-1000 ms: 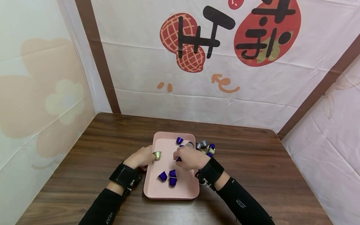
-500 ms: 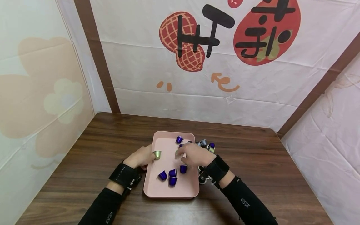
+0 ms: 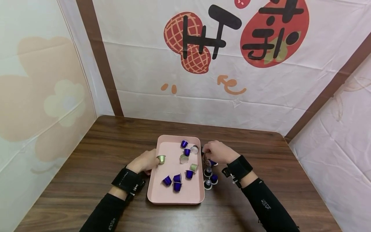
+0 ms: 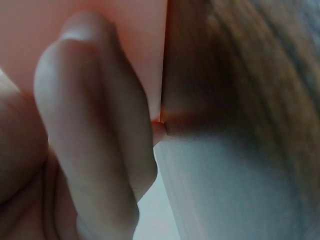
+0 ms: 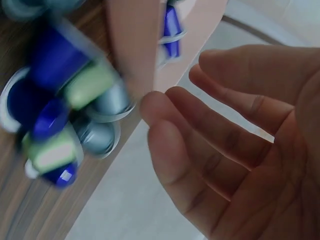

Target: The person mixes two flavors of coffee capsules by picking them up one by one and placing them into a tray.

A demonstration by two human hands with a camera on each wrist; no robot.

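My left hand [image 3: 146, 161] grips the left rim of the pink tray [image 3: 174, 198], its curled fingers [image 4: 92, 130] filling much of the left wrist view. A light green coffee capsule [image 3: 161, 159] sits in the tray right by those fingertips. My right hand [image 3: 219, 151] is just past the tray's right rim, over a pile of coffee capsules on the table. In the right wrist view its fingers are bent loosely with nothing between them, beside blurred blue capsules [image 5: 56, 57] and a light green capsule [image 5: 90, 85]. Part of the pile is hidden under the hand.
Several capsules lie scattered in the tray, among them blue ones [image 3: 177, 187], a green one [image 3: 194, 167] and a silver one [image 3: 194, 149]. More capsules [image 3: 208, 184] stand along its right side. The wooden table [image 3: 246, 199] meets a printed cloth backdrop [image 3: 139, 74].
My right hand has moved from above the tray rightward to the pile. Blue and green capsules once near its fingers now lie in the tray. The left hand stays put.
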